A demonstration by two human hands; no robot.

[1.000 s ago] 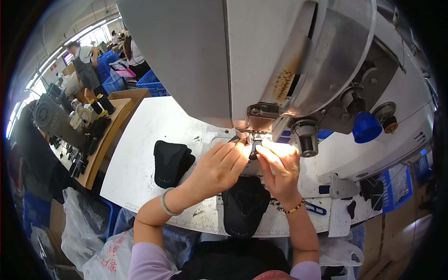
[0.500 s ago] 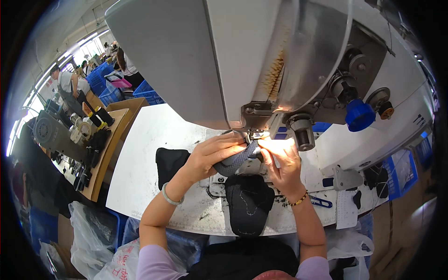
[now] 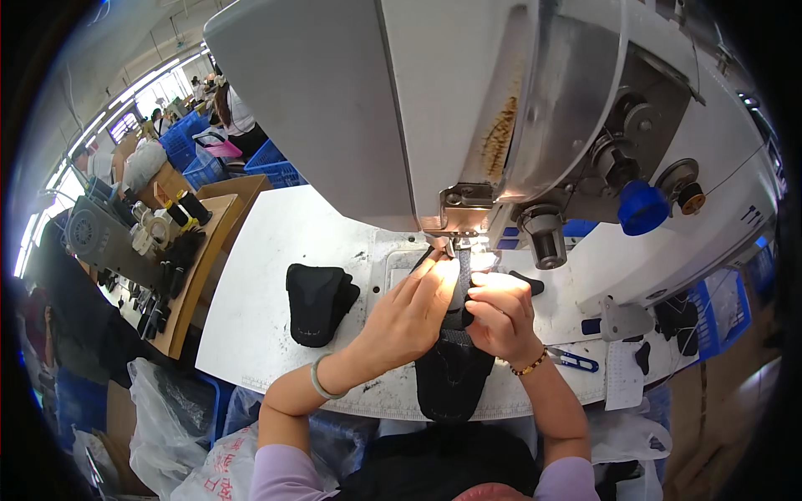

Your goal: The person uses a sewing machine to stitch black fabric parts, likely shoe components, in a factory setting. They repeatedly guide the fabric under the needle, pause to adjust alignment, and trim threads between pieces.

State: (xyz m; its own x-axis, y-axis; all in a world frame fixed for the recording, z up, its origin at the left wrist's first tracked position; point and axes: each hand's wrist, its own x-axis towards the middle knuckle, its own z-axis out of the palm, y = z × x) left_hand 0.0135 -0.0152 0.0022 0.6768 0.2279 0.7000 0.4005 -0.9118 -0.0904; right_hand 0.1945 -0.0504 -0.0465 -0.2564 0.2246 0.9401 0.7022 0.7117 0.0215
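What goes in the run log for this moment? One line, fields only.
left hand: holds black fabric piece | right hand: pinches same piece | place: under sewing machine needle area | nearby: black fabric stack, blue snips

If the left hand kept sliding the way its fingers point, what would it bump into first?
Probably the sewing machine's presser foot. The left hand points up and right along the dark fabric piece, fingertips already close beneath the foot. Depth is hard to judge here, so they may stop just short of it.
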